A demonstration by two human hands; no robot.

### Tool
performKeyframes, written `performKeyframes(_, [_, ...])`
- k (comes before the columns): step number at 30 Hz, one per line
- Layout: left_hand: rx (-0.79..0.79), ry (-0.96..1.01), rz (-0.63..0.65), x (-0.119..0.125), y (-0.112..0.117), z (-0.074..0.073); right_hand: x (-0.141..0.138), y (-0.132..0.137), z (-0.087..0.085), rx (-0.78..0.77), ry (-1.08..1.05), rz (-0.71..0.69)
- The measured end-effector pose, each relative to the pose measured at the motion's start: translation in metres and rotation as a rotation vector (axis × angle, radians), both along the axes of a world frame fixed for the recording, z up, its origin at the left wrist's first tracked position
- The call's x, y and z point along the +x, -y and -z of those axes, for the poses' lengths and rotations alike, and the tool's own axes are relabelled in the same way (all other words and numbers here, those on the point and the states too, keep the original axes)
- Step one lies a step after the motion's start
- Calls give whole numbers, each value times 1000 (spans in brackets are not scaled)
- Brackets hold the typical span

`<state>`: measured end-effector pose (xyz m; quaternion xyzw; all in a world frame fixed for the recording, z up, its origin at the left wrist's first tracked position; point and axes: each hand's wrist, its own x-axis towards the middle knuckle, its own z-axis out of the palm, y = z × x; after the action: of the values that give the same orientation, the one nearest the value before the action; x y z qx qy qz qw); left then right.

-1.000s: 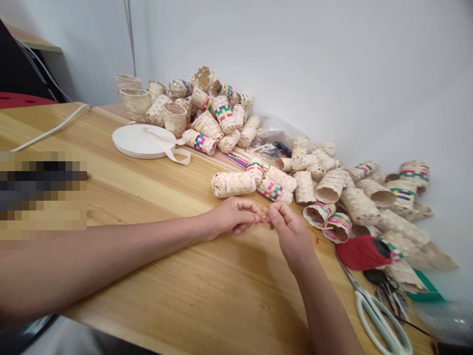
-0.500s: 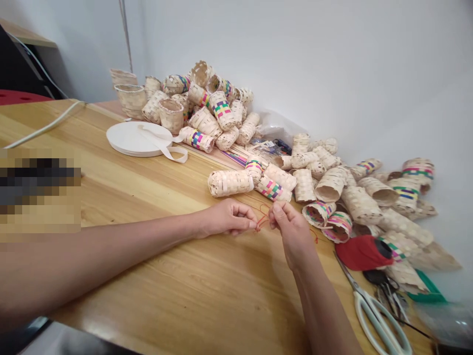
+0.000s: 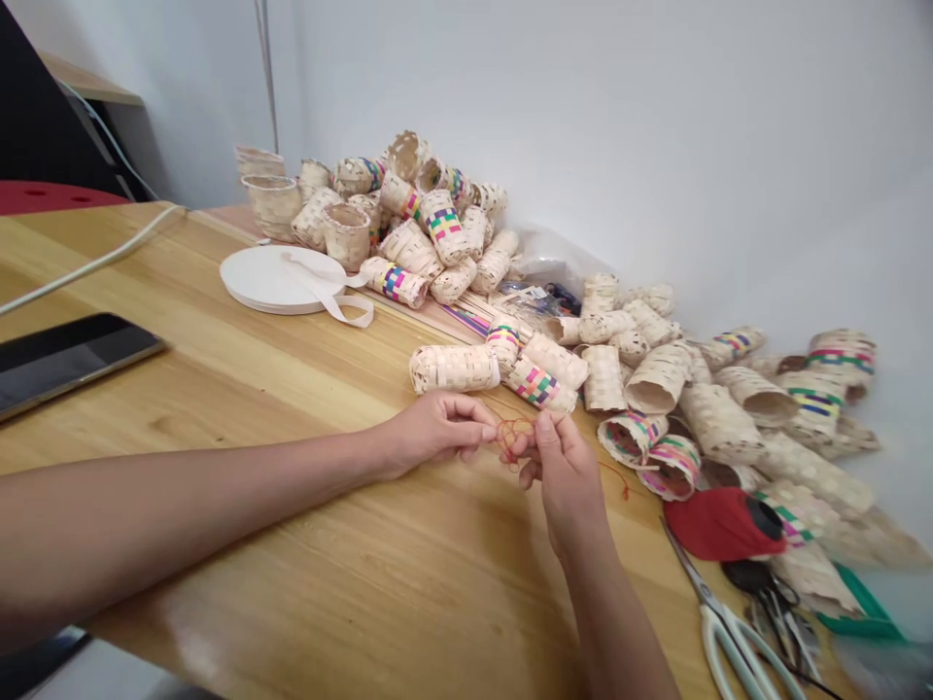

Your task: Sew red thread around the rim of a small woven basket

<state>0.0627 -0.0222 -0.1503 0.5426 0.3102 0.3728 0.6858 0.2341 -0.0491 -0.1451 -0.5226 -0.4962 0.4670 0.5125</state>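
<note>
A thin red thread (image 3: 512, 437) in loose loops and tangles stretches between my hands, just above the wooden table (image 3: 350, 593). My left hand (image 3: 442, 433) pinches it between thumb and forefinger. From the other side my right hand (image 3: 563, 462) pinches the thread too, its lower fingers curled below the loops. A tail of the thread runs out past my right hand and lies on the table. Just beyond my hands lies a plain woven basket (image 3: 453, 369), on its side, beside a basket with coloured bands (image 3: 540, 384).
Many small woven baskets (image 3: 656, 377) are heaped along the wall. At right lie a red thread cone (image 3: 718, 525), white-handled scissors (image 3: 729, 632) and keys (image 3: 779, 608). A roll of white ribbon (image 3: 281, 282) and a phone (image 3: 73, 360) are on the left.
My hands have moved closer together, and the red thread between them is bunched into more loops. My right hand's fingers now reach under it. The view has shifted slightly.
</note>
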Motion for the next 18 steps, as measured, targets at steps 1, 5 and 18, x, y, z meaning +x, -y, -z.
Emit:
performKeyframes(1, [-18, 6, 5, 0, -1, 2, 3, -1, -1, -11, -34, -8])
performKeyframes(5, [-69, 72, 13, 1, -4, 4, 11, -2, -9, 11, -114, -35])
performKeyframes(18, [-274, 455, 182, -2, -2, -24, 9, -1, -17, 184, 143, 4])
